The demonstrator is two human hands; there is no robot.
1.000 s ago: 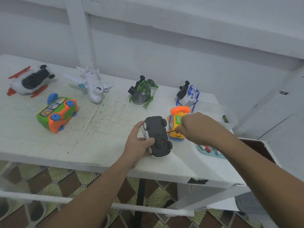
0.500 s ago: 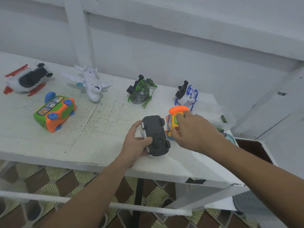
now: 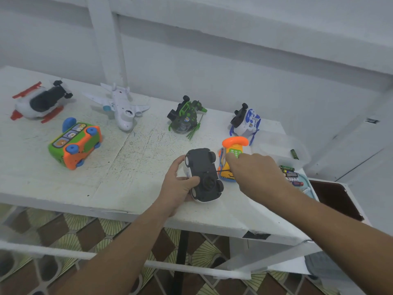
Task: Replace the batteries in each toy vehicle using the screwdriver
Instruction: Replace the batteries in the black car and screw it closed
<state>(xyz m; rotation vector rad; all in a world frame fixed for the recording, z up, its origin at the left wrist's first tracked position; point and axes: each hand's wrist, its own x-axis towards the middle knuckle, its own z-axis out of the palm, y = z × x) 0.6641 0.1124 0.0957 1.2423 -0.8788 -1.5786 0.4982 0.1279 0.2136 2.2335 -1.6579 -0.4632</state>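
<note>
A white toy car [image 3: 203,173] lies upside down on the white table [image 3: 119,167], its black underside and wheels facing up. My left hand [image 3: 179,184] grips its left side, thumb on the underside. My right hand [image 3: 255,173] holds a screwdriver [image 3: 222,170]; only the thin dark shaft shows, its tip on the car's underside. Right behind the car lies a yellow and orange toy phone car [image 3: 230,158], partly hidden by my right hand. Loose batteries [image 3: 290,173] lie to the right of my right hand.
Further back stand a green-orange bus [image 3: 74,143], a red-white helicopter [image 3: 40,101], a white plane [image 3: 120,107], a green vehicle [image 3: 186,117] and a blue-white vehicle [image 3: 245,121]. A clear plastic tub [image 3: 282,150] holds one battery. The table's front edge runs just below my hands.
My right hand has shifted slightly left and down with the screwdriver, its tip staying at the car's underside. My left hand keeps the same grip on the car.
</note>
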